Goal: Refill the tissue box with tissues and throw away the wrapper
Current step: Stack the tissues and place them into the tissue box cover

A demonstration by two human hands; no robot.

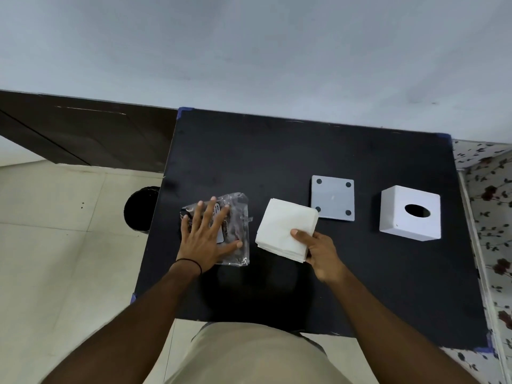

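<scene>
A white stack of tissues [282, 225] lies on the black table [304, 151], just left of centre. My right hand [321, 253] grips the stack's near right corner, thumb on top. Left of it a clear plastic wrapper [235, 217] with a printed label lies flat, and my left hand [205, 236] presses on it with fingers spread. The white tissue box [410, 213] stands at the right, its oval hole facing up. Its grey base plate [332, 198] with dark round pads at the corners lies between the box and the tissues.
A black round bin [138, 209] stands on the tiled floor by the table's left edge. A white wall runs behind the table. A flower-patterned cloth [490, 206] lies along the right side. Blue tape marks the table corners.
</scene>
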